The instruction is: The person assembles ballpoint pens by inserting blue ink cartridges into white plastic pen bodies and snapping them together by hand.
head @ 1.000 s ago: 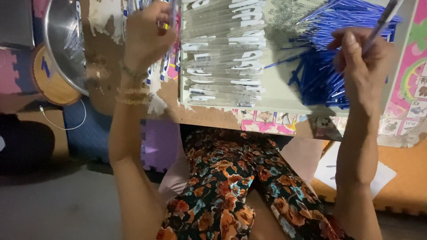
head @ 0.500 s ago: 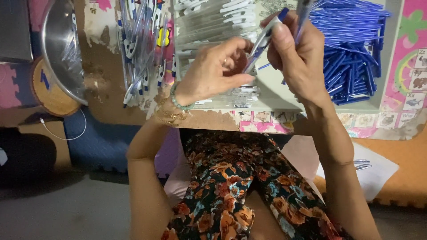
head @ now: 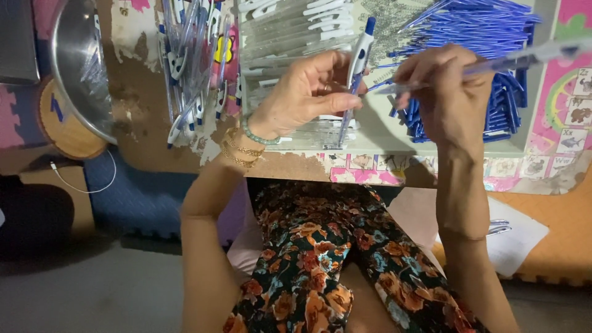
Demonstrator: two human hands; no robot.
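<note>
Left hand point(head: 302, 92) pinches a clear, blue-capped plastic pen barrel point(head: 353, 80) upright.
Right hand point(head: 450, 92) fingers clamp a thin blue refill point(head: 493, 63), tip angled at the barrel, above the blue refill pile point(head: 493, 24).

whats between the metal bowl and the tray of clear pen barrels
In the head view, a loose heap of assembled pens with white-and-blue clips lies between the metal bowl and the tray of clear barrels, on the worn brown surface.

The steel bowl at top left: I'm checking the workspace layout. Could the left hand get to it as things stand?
Probably yes: nothing stands between the left hand and the steel bowl, only loose pens, but it is holding a pen barrel.
</note>
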